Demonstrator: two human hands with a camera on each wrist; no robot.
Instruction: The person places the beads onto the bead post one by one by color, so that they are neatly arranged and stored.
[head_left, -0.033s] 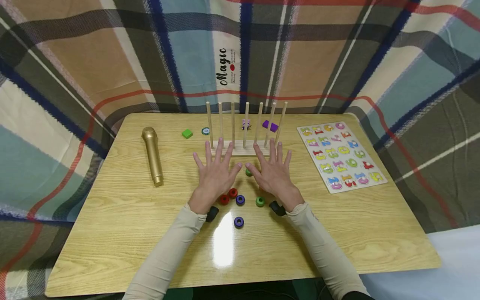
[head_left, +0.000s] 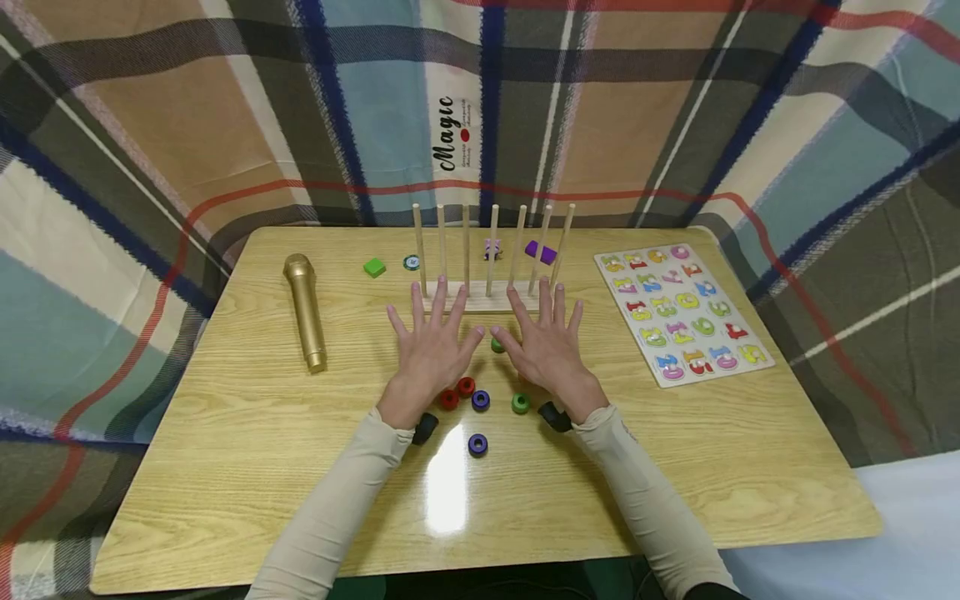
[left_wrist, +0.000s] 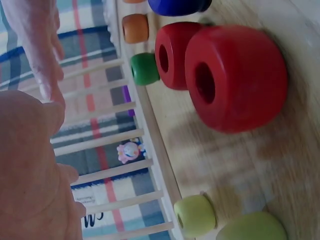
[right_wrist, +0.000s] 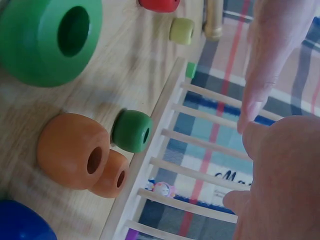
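Observation:
My left hand [head_left: 432, 354] and right hand [head_left: 550, 354] are spread flat with straight fingers, side by side and holding nothing. Their fingertips overlap the front of a wooden rack [head_left: 487, 302] with several upright pegs in the head view. Between the wrists lie two red beads [head_left: 449, 399], two blue beads [head_left: 477, 445] and a green bead [head_left: 520, 403]. Another green bead [head_left: 497, 345] shows by the right thumb. Orange beads [right_wrist: 74, 151] appear in the right wrist view and yellow-green beads [left_wrist: 196, 216] in the left wrist view; the hands hide these in the head view.
On the left lies a gold microphone [head_left: 306, 314]. A picture board [head_left: 684, 314] of colourful shapes is on the right. Near the rack are a green block [head_left: 374, 267], a round token [head_left: 411, 262], a small figure [head_left: 492, 248] and a purple block [head_left: 541, 252]. Plaid cloth [head_left: 600, 108] hangs behind.

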